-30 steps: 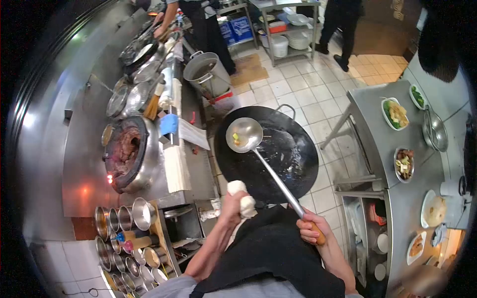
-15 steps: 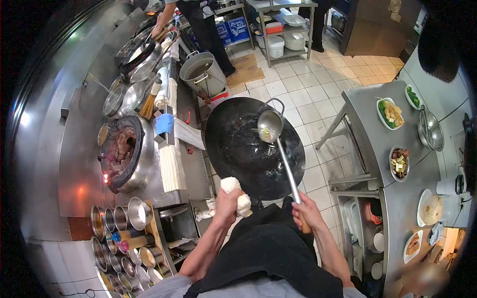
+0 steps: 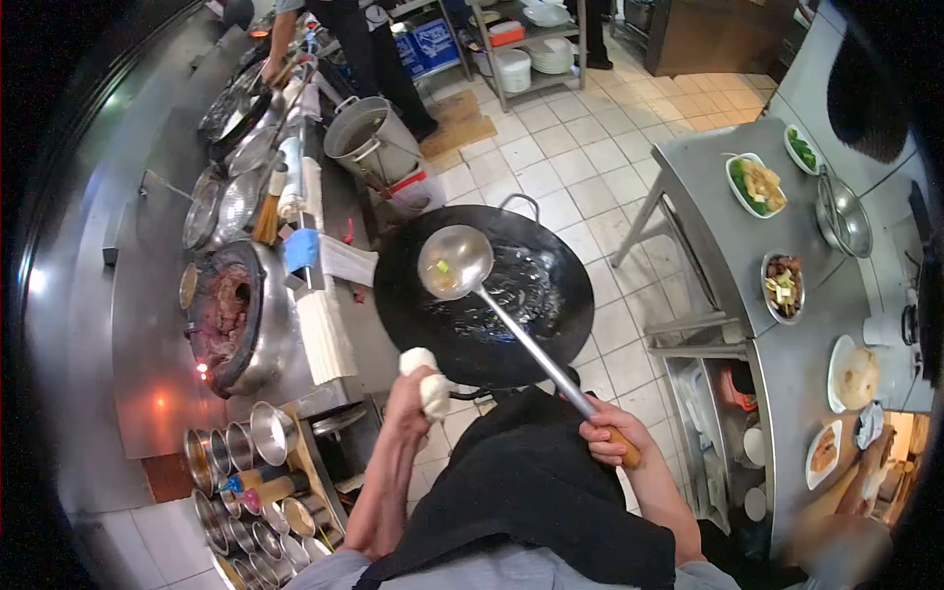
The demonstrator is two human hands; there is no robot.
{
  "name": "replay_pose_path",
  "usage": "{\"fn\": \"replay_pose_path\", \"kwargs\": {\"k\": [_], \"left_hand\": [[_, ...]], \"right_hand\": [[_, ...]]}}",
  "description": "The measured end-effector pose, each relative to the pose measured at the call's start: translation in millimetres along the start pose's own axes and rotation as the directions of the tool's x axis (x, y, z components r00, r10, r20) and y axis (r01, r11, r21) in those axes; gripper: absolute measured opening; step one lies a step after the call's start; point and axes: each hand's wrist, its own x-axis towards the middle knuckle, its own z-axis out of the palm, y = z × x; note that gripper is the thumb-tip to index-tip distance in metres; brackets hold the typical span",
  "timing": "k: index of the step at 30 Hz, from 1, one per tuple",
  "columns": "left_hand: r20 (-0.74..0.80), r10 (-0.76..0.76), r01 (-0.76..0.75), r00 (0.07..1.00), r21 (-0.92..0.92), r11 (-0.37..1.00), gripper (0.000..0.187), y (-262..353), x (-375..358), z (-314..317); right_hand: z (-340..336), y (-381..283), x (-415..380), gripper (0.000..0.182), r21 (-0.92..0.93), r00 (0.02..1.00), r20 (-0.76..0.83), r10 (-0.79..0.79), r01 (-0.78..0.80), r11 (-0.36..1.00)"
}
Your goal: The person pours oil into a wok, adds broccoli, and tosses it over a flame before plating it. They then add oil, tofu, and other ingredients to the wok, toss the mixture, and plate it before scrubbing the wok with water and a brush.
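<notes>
My left hand [image 3: 408, 403] grips the near handle of a large black wok [image 3: 536, 324] through a white cloth [image 3: 430, 383], holding the wok out over the tiled floor. My right hand [image 3: 610, 441] is closed on the wooden grip of a long steel ladle [image 3: 454, 262]. The ladle's bowl hovers over the wok's left rim and carries a few bits of food. The wok's inside looks dark and wet.
An open round burner [image 3: 228, 313] sits in the steel range at left, seasoning tins [image 3: 258, 492] below it. A steel counter [image 3: 801, 383] at right holds several plated dishes. A stock pot [image 3: 366, 138] stands on the floor; another person [image 3: 359, 39] works farther along the range.
The ladle bowl has swung from the wok's far right edge back to its left rim. The wok and both hands have shifted slightly left as my view turned.
</notes>
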Motion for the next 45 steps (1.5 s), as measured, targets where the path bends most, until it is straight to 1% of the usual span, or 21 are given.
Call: {"fn": "replay_pose_path", "kwargs": {"k": [1,3,5,7,8,13,16,17,19,20,22,25,27,28,31,35,36,37,39,42,45], "left_hand": [[0.006,-0.01,0.01,1.0,-0.002,1.0,0.017,4,-5,-3],[0.045,0.026,-0.027,0.999,0.019,0.999,0.016,10,-14,-8],[0.007,0.036,-0.036,0.999,0.02,0.999,0.016,16,-19,-9],[0.007,0.116,-0.116,0.993,0.049,0.992,0.012,25,-25,0],[0.004,0.121,-0.121,0.993,0.046,0.992,0.012,26,-23,4],[0.01,0.276,-0.276,0.961,0.035,0.96,0.014,14,7,31],[-0.008,0.27,-0.268,0.963,0.073,0.961,0.012,4,15,48],[-0.002,0.308,-0.307,0.951,0.088,0.948,0.01,-3,23,48],[-0.025,0.294,-0.29,0.956,0.097,0.952,0.009,-9,27,49],[-0.03,0.295,-0.291,0.955,0.096,0.952,0.009,-9,26,45],[0.049,0.125,-0.127,0.991,0.031,0.991,0.009,-5,20,39],[-0.03,-0.063,0.061,0.998,-0.073,0.995,0.015,-10,32,17],[0.103,-0.146,0.167,0.984,-0.24,0.956,0.018,-7,31,5],[0.042,-0.2,0.204,0.979,-0.233,0.951,0.008,-2,23,6],[0.082,-0.057,0.075,0.995,-0.236,0.969,0.005,-1,9,6],[0.259,-0.171,0.249,0.951,-0.305,0.919,0.012,1,14,-22],[0.118,-0.109,0.136,0.987,-0.244,0.96,0.012,11,-14,7],[0.127,-0.108,0.137,0.986,-0.246,0.96,0.012,9,-12,7],[0.055,0.019,-0.003,0.998,-0.279,0.96,0.01,6,-5,-3],[0.093,0.032,-0.007,0.995,-0.261,0.965,0.009,13,-4,-11],[0.085,0.035,-0.016,0.996,-0.215,0.976,0.009,8,21,-47]], "right_hand": [[1,-4,-6,0.05,0.001,1.0,-0.013,-0.005,0.005,1.0],[9,-16,-15,0.057,-0.354,0.968,-0.2,-0.151,0.073,0.932],[8,-26,-17,0.064,-0.47,0.942,-0.274,-0.193,0.044,0.882],[1,-31,-14,0.069,-0.748,0.866,-0.326,-0.38,0.009,0.663],[0,-32,-14,0.07,-0.762,0.859,-0.331,-0.392,0.002,0.648],[5,-9,0,0.068,-0.626,0.914,-0.3,-0.272,0.026,0.78],[21,3,4,0.064,-0.368,0.973,-0.23,0.0,-0.087,0.926],[21,5,4,0.064,-0.369,0.975,-0.224,0.01,-0.094,0.925],[20,8,1,0.061,-0.136,0.993,-0.062,0.102,-0.11,0.985],[21,10,-2,0.059,-0.087,0.994,-0.044,0.102,-0.105,0.991],[23,12,-7,0.057,-0.031,0.994,-0.021,0.109,-0.109,0.994],[19,17,-18,0.054,0.075,0.995,0.02,0.099,-0.1,0.992],[15,20,-30,0.056,0.004,0.995,-0.066,0.081,-0.081,0.997],[20,21,-39,0.057,-0.028,0.993,-0.11,0.035,-0.039,0.999],[36,23,-66,0.061,-0.088,0.972,-0.188,-0.138,0.123,0.988],[60,13,-108,0.066,-0.251,0.848,-0.298,-0.438,0.373,0.893],[66,8,-118,0.068,-0.308,0.765,-0.33,-0.553,0.466,0.829],[70,0,-125,0.068,-0.315,0.76,-0.329,-0.56,0.47,0.824],[81,-20,-138,0.066,-0.557,0.573,-0.289,-0.767,0.551,0.622],[93,-56,-153,0.061,-0.727,0.328,-0.338,-0.882,0.505,0.466],[92,-93,-172,0.059,-0.747,0.289,-0.235,-0.928,0.558,0.363]]}}
